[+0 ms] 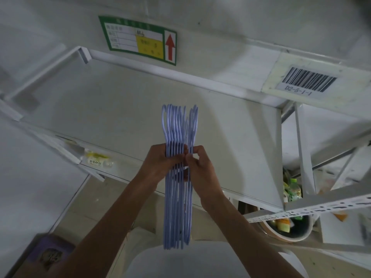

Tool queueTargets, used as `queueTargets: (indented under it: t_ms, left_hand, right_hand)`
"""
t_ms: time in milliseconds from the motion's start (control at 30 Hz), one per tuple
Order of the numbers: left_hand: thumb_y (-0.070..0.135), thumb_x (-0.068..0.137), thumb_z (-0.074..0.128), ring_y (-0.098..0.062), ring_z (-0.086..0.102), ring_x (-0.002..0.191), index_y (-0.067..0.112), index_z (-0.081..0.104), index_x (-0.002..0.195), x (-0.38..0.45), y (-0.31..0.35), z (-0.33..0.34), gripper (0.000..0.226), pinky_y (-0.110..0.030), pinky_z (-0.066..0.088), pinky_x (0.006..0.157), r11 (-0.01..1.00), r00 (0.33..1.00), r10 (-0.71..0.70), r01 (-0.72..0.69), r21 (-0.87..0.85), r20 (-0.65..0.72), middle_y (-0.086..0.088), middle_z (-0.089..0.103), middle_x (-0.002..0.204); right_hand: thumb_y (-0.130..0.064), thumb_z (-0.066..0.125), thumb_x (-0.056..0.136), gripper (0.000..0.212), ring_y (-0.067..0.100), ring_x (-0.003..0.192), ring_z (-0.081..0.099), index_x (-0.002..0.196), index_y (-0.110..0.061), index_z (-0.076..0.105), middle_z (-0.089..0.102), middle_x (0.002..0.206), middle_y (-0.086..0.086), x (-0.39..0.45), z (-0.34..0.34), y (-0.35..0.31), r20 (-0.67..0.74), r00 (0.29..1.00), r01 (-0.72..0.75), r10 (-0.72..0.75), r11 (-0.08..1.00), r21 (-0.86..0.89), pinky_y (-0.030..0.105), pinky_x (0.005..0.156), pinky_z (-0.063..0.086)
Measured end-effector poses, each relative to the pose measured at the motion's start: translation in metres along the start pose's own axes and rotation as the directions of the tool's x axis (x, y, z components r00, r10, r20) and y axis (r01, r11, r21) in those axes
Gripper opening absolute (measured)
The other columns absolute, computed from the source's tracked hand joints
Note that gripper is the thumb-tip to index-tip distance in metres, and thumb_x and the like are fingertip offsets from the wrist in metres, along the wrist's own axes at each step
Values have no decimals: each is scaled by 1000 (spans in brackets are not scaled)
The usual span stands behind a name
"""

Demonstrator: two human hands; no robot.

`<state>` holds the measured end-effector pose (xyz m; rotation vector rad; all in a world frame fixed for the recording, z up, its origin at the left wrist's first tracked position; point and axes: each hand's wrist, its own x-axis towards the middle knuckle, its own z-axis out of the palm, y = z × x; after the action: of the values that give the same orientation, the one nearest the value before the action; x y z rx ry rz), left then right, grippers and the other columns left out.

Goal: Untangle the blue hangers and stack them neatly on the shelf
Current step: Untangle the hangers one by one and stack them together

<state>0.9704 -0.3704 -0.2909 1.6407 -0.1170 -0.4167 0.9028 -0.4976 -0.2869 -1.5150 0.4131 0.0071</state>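
Several light blue hangers point(176, 125) are bunched side by side in a narrow stack, hooks pointing away from me over the white shelf point(112, 109). My left hand point(158, 163) grips the stack from the left, fingers curled round its middle. My right hand point(198, 165) pinches the rightmost hangers, thumb and fingertips closed on the wires. The stack's lower ends hang down past my wrists, above the shelf's front edge.
A green and yellow label with a red arrow point(140, 41) is stuck on the beam above the shelf. A barcode tag point(307, 81) sits at the right. A bin of bottles point(289, 225) stands at the lower right beside a perforated metal upright point(313, 207). A purple box point(48, 251) lies at the lower left.
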Motion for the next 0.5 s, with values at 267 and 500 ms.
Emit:
queueTargets:
  t_ms: [267,500]
  left_hand:
    - [9,91,75,-32,77,92,5,76,111,20,5,31,21,-43,64,80,996,1000,-7,6,-88,-14,-16,79,98]
    - [12,91,74,-25,76,103,9,76,117,50,4,67,26,-40,64,81,958,991,-128,135,-254,43,-7,79,110]
  right_hand:
    - [-29,50,108,29,31,78,78,105,-9,70,79,90,12,36,-28,-2,2,992,-126,126,991,-37,46,75,65]
    - [-25,41,112,34,34,104,74,127,-7,66,74,117,20,65,-55,0,22,994,-107,106,994,26,47,93,61]
